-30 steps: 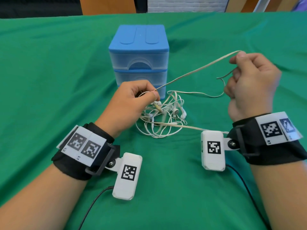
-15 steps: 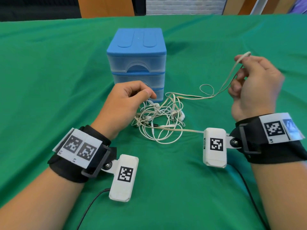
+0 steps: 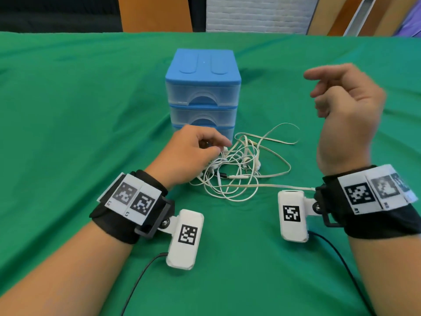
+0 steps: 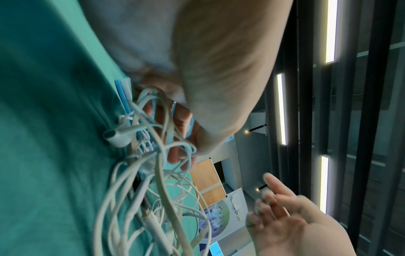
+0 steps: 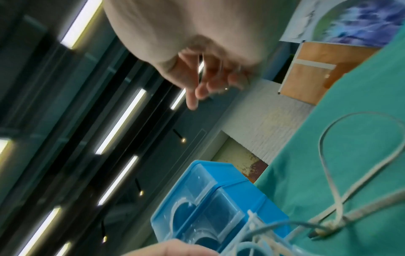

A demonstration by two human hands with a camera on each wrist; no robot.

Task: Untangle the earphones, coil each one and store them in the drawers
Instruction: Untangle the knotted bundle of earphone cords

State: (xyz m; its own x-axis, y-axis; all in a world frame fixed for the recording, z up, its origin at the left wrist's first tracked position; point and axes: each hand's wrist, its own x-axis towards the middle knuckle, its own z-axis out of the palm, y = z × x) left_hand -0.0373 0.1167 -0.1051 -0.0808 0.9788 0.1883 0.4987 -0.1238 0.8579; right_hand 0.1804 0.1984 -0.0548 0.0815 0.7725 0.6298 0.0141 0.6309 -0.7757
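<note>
A tangle of white earphones [image 3: 237, 167] lies on the green cloth just in front of the blue three-drawer unit [image 3: 202, 87], whose drawers are all closed. My left hand [image 3: 216, 148] rests on the tangle's left edge with its fingers curled into the cables [image 4: 162, 131]. A flat beige cable [image 3: 284, 137] loops out to the right on the cloth. My right hand [image 3: 316, 87] hovers above and to the right of the tangle. Its fingers [image 5: 203, 83] are loosely curled and hold nothing.
The green cloth [image 3: 79, 110] covers the whole table. Black cords [image 3: 141, 279] from the wrist cameras trail toward the near edge. Wooden panels [image 3: 155, 12] and a white brick wall stand beyond the far edge.
My right hand has let go of the flat cable, which dropped onto the cloth to the right of the tangle. The hand stayed raised with its fingers loosened. My left hand stayed on the tangle.
</note>
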